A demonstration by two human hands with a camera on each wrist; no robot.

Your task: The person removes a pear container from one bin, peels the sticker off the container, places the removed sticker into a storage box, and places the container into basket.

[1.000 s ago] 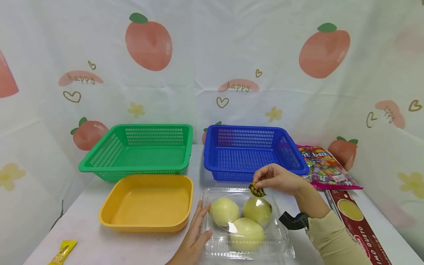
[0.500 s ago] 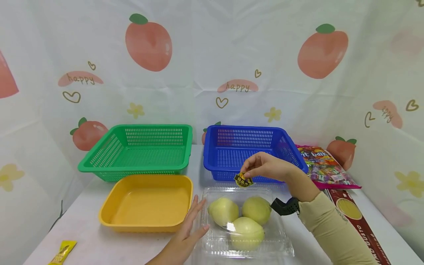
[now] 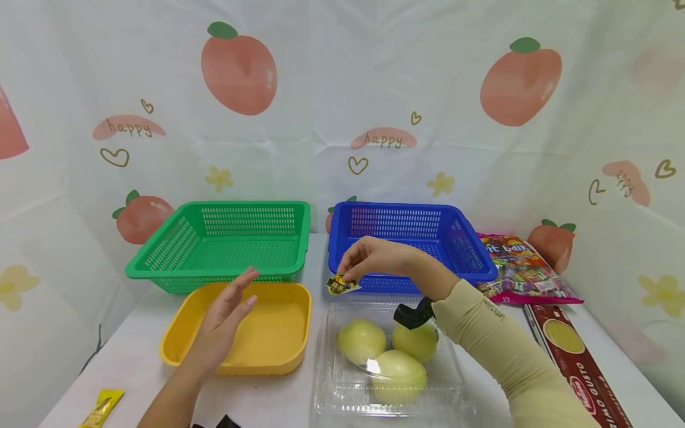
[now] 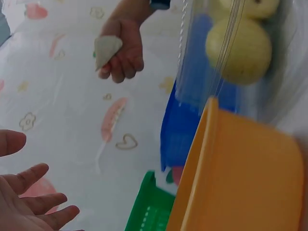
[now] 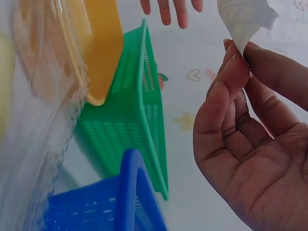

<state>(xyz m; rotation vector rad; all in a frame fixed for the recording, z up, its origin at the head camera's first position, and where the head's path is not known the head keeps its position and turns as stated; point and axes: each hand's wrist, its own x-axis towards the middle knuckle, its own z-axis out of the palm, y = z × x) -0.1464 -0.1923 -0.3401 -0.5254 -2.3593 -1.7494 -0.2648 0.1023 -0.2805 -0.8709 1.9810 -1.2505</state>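
Thumb and fingertips of my right hand (image 3: 382, 261) pinch a small black-and-gold sticker (image 3: 337, 288), held up in front of the blue basket (image 3: 348, 277). Its pale back (image 4: 107, 50) shows in the left wrist view, where the label curls to a point. Below and to the right stands a lidded clear plastic box (image 3: 342, 392) with three pale yellow-green fruits (image 3: 400, 377) inside. My left hand (image 3: 218, 327) is over the yellow bin (image 3: 280, 359), fingers extended and holding nothing. In the right wrist view, only the fingers (image 5: 180, 12) of that hand show at the top.
A green basket (image 3: 214, 275) is behind the yellow bin. To the right lie a bag of candy (image 3: 527, 276) and a long red pasta box (image 3: 580, 362). A small yellow packet (image 3: 101, 407) lies at the front left. A printed cloth hangs behind.
My right hand has lifted the sticker off the plastic box's lid and carried it left. The left hand has left the box's side and moved left over the yellow bin.
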